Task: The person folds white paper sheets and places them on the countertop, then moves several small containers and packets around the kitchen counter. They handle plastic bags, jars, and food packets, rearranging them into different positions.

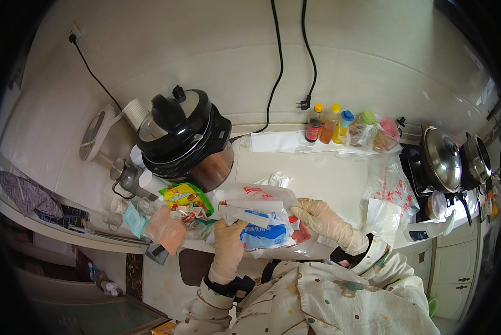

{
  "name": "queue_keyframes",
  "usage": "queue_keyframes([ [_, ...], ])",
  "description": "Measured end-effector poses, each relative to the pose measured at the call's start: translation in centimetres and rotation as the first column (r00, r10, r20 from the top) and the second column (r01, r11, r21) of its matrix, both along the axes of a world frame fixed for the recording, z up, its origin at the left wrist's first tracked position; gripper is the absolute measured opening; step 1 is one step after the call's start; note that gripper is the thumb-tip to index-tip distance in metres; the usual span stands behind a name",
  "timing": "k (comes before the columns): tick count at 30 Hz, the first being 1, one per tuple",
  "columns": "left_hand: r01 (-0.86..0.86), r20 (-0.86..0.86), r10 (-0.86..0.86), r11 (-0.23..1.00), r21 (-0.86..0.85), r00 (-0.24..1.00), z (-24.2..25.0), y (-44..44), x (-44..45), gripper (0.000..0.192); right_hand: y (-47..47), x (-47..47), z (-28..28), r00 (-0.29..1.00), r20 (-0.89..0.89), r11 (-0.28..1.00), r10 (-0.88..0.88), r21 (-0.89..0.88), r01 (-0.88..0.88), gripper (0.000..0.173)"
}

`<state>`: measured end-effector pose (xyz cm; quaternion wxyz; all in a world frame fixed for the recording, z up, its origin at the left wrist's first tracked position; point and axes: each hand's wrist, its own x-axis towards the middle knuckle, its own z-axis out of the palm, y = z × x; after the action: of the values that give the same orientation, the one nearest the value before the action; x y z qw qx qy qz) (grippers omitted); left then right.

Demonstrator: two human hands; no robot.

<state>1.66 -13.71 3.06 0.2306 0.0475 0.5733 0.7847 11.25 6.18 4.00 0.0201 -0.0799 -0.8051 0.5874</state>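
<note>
My left hand (pixel 228 240), in a translucent glove, grips the left edge of a clear plastic bag (pixel 250 194) at the counter's front edge. On the other side, my right hand (pixel 317 217), gloved likewise, pinches the bag's right edge. A blue-and-white printed packet (pixel 265 236) and a red packet (pixel 301 230) show between the hands; whether both lie inside the bag is hard to tell. Close to my left hand are a yellow-green seasoning pouch (pixel 186 198) and an orange-pink sheet or packet (pixel 166 230). A crumpled white piece (pixel 279 179) lies behind the bag.
An electric pressure cooker (pixel 187 142) stands at the back left, near a glass jug (pixel 124 176). Several bottles (pixel 328 127) line the wall. To the right are a printed plastic bag (pixel 388 184), a lidded wok (pixel 441 159) on the stove and a phone (pixel 418 235) at the edge.
</note>
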Motion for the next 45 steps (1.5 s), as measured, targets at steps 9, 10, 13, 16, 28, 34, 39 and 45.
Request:
queue_keyframes([
  [9, -0.027, 0.03, 0.025, 0.998, 0.052, 0.999, -0.4, 5.2, 0.7, 0.027, 2.8, 0.4, 0.1, 0.995, 0.09, 0.975, 0.031, 0.215, -0.05, 0.075],
  [10, -0.031, 0.035, 0.029, 0.998, 0.056, 0.999, -0.7, 5.6, 0.8, 0.027, 3.1, 0.3, 0.2, 0.99, 0.144, 0.962, -0.001, 0.269, -0.038, 0.075],
  [13, -0.01, 0.013, 0.009, 0.999, 0.039, 1.0, -1.2, 6.4, 1.1, 0.025, 3.9, 0.3, 0.2, 0.934, 0.351, 0.952, -0.07, 0.304, -0.043, 0.065],
  [16, 0.036, 0.067, -0.04, 0.997, 0.064, 0.997, -1.6, 6.9, 1.0, 0.027, 4.3, 0.3, -0.4, 0.958, 0.274, 0.897, -0.087, 0.439, -0.045, 0.052],
  [28, 0.321, -0.032, -0.319, 0.943, 0.09, 0.947, -2.6, 7.0, -1.5, 0.037, 6.4, -0.1, -4.0, 0.992, -0.062, 0.877, -0.107, 0.464, 0.124, 0.023],
  [34, 0.293, -0.088, -0.284, 0.949, 0.116, 0.955, -3.1, 5.6, -2.3, 0.039, 7.0, -0.9, -2.9, 0.986, -0.077, 0.865, -0.148, 0.473, 0.167, 0.02],
  [39, 0.242, -0.129, -0.242, 0.97, -0.02, 0.962, -3.4, 3.3, -2.6, 0.034, 7.3, -2.5, -0.5, 0.941, -0.094, 0.846, -0.326, 0.415, 0.334, 0.018],
  [45, 0.269, -0.051, -0.268, 0.963, 0.0, 0.962, -4.2, 2.3, -2.5, 0.028, 7.5, -6.8, 2.3, 0.902, 0.038, 0.811, -0.431, 0.455, 0.368, 0.024],
])
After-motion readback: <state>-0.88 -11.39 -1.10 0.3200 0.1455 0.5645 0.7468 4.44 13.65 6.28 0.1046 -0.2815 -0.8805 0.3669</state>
